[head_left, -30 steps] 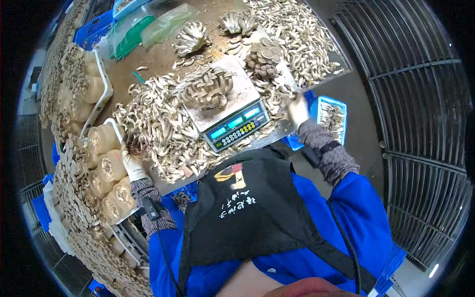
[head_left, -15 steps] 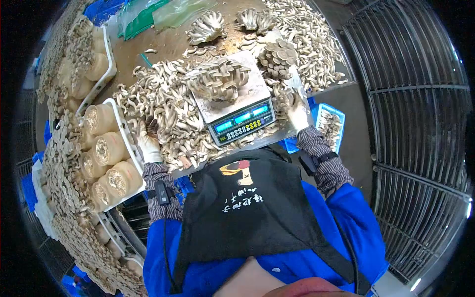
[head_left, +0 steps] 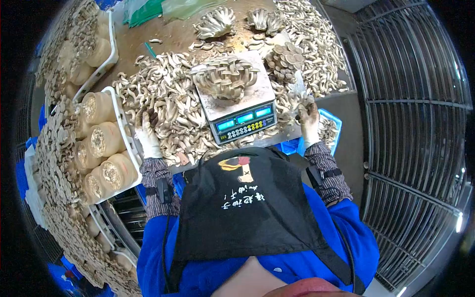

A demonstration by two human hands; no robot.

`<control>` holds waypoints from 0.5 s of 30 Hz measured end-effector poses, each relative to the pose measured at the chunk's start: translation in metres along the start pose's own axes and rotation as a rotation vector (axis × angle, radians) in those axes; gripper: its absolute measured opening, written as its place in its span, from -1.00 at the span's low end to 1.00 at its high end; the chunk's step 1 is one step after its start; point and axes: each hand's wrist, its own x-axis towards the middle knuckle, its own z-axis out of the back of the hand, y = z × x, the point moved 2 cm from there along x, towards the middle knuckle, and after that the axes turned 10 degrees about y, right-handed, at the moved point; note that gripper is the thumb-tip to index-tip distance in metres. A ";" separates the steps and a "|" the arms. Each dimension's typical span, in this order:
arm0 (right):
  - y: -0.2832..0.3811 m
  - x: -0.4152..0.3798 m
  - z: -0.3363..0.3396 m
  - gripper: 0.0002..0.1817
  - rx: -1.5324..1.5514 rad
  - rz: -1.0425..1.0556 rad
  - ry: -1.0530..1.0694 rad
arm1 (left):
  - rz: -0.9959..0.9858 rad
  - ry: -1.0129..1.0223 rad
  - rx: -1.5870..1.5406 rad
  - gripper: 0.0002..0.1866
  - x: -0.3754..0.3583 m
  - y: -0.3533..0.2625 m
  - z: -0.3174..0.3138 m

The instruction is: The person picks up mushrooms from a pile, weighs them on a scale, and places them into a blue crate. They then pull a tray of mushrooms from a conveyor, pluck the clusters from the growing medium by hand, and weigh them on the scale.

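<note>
Head view finds my left hand (head_left: 146, 132), fingers parted, by mushrooms (head_left: 173, 101) left of the scale (head_left: 245, 119), my right hand (head_left: 309, 123) curled rightward of it, grip undeterminable; mushrooms appear light, fragile, best held by stems.

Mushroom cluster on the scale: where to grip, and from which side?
Probably low on both flanks of the mushroom cluster, left hand from the left, right hand from the right. It is wide and rounded with many splayed caps, so cupping should spread the load. Bare scale platform shows on its right; its underside is hidden.
</note>
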 end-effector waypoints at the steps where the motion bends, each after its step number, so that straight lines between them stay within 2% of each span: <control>1: 0.000 0.002 -0.002 -0.63 0.094 -0.115 0.018 | 0.004 0.010 -0.021 -0.60 0.001 0.001 0.000; 2: 0.001 0.003 -0.005 -0.63 0.187 -0.231 0.034 | -0.097 -0.004 0.106 -0.60 -0.002 -0.002 -0.001; 4: 0.005 0.011 -0.016 -0.62 0.159 -0.242 0.083 | -0.027 -0.064 0.128 -0.59 -0.009 -0.018 -0.013; 6: 0.009 0.021 -0.031 -0.56 -0.126 -0.156 0.149 | 0.039 -0.069 0.059 -0.63 -0.011 -0.017 -0.013; 7: 0.025 0.023 -0.042 -0.53 -0.055 -0.178 0.163 | 0.035 -0.075 0.077 -0.62 -0.014 -0.020 -0.016; 8: 0.044 0.026 -0.049 -0.49 -0.105 -0.115 0.202 | 0.032 -0.082 0.097 -0.62 -0.016 -0.023 -0.016; 9: 0.044 0.033 -0.053 -0.48 -0.224 -0.127 0.264 | -0.076 -0.049 0.196 -0.61 -0.016 -0.026 -0.015; 10: 0.044 0.041 -0.058 -0.47 -0.344 -0.136 0.325 | -0.049 -0.054 0.109 -0.63 -0.019 -0.027 -0.016; 11: 0.045 0.042 -0.066 -0.46 -0.365 -0.162 0.228 | -0.060 -0.059 0.112 -0.64 -0.020 -0.028 -0.015; 12: 0.064 0.043 -0.070 -0.45 -0.318 -0.197 0.269 | -0.070 -0.063 0.113 -0.65 -0.021 -0.028 -0.013; 15: 0.048 0.048 -0.079 -0.41 -0.185 -0.158 0.275 | -0.103 -0.069 0.177 -0.67 -0.026 -0.028 -0.006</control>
